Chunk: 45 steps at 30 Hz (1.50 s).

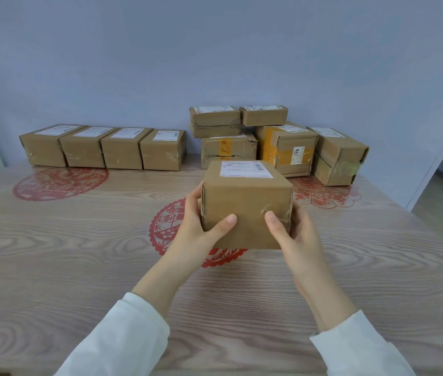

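Note:
A brown cardboard box (246, 198) with a white shipping label on top is held over the middle of the wooden table (79, 253). My left hand (201, 223) grips its left side, thumb across the front face. My right hand (291, 229) grips its right side, thumb also on the front. Both sleeves are white. Whether the box's underside touches the table is not visible.
A row of several labelled boxes (101, 147) stands along the wall at the back left. A loose pile of taped boxes (282, 142) sits at the back right. Red paper-cut patterns (60, 183) lie under the table's glossy top. A doorway opens at the far right.

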Motion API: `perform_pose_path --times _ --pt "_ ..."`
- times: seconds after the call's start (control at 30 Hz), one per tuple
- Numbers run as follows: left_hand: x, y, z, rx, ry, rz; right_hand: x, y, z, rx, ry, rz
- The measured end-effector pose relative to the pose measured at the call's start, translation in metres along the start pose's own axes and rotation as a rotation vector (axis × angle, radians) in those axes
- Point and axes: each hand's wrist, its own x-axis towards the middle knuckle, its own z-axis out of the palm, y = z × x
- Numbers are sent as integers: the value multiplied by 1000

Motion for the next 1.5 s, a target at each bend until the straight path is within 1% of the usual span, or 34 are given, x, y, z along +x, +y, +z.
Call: perform_pose_path --times 0.07,0.2,0.27,0.37,0.47,0.63,0.77,0.87,1.0,1.1,1.17,1.23,1.3,1.33,1.43,1.5 --pt "-1 1 1 0 -11 -2 0 -1 -1 -26 8 -21" --pt "1 5 1 -28 58 -9 0 2 1 -45 -20 -44" --pt "1 5 1 -24 62 -15 -1 4 1 -35 -24 -45" --pt "0 3 -1 -9 24 -2 -2 4 1 32 -14 -36" --pt "0 3 -3 18 -25 39 -4 4 1 36 -2 -41" --pt "4 5 -7 35 -33 52 -6 1 2 65 -9 -40" --pt "5 6 -8 74 -48 54 -8 -1 2 28 -42 -54" --pt "7 5 -10 112 -42 68 -8 2 1 38 -25 -49" --pt "4 6 -10 145 -48 95 -5 5 0 171 50 36" --pt "0 1 -5 31 -40 16 -2 2 1 398 108 139" --pt "-1 -6 -2 -10 -82 -42 0 1 3 523 120 194" --pt "-2 -14 2 18 -150 -46 -2 2 7 559 104 226" --pt "-3 -17 7 23 -140 -38 -4 4 10 524 70 228" --pt "-3 -16 8 11 -113 -26 -5 6 10 462 53 211" --pt "1 -14 4 12 -49 6 -7 7 7 162 26 110" --pt "3 -11 0 39 -51 23 -7 10 4 40 11 69"
